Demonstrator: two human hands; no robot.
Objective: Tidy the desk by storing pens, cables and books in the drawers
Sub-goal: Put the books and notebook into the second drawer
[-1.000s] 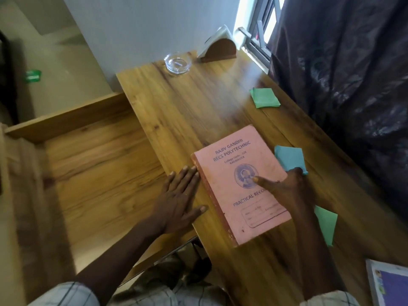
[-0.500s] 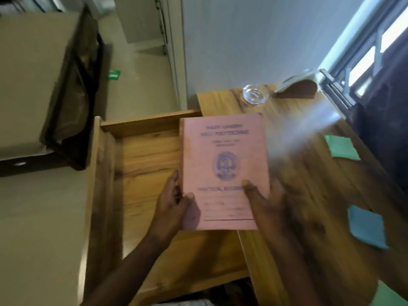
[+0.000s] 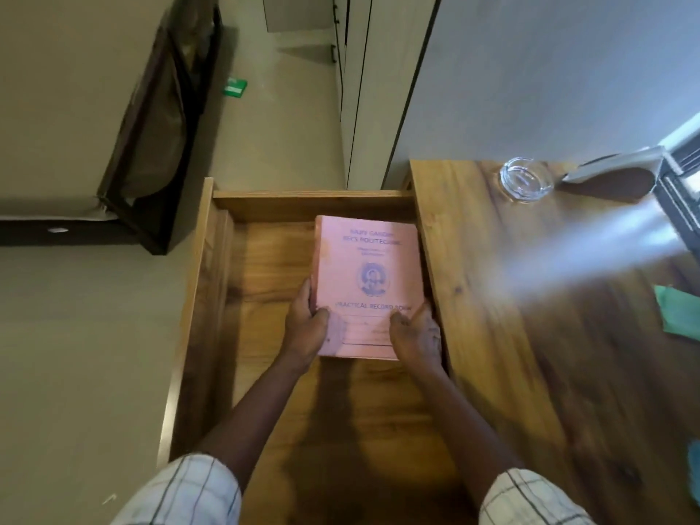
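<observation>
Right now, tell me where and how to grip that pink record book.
Grip the pink record book at its near corners, coming from the near side, thumbs on the cover, fingers underneath. It lies flat, and its right edge runs close beside the desk, leaving little room there.

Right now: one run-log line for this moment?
left hand: grips pink record book | right hand: grips same book | drawer: open, book over its floor | release: not yet

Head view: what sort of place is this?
Likely a study corner in a bedroom or hostel room: a wooden desk with an open drawer, a pink practical record book, and a glass ashtray on the desktop.
</observation>
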